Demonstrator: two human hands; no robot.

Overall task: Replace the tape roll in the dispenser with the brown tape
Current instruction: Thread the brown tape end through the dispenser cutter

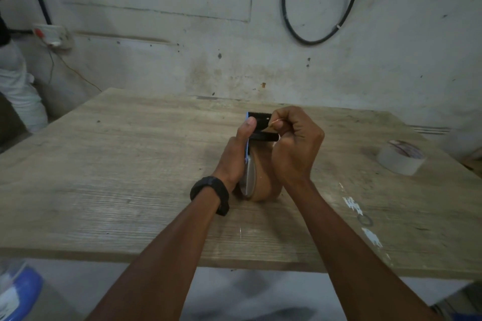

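Note:
The tape dispenser (260, 125) stands at the middle of the wooden table (130, 164), with a black toothed blade on top and a blue side plate. A brown tape roll (263, 182) sits in it, low and toward me. My left hand (238, 154) grips the dispenser's left side, thumb up along the blue plate. My right hand (294, 143) is closed beside the blade and pinches the brown tape's loose end between thumb and finger. A whitish tape roll (400, 156) lies flat on the table far to the right.
A stained wall rises behind the table, with a black cable loop (313, 34) at upper right and a socket box (52, 34) at left. White paint marks (354, 203) dot the table at right. A blue-and-white object (20, 292) sits on the floor at lower left.

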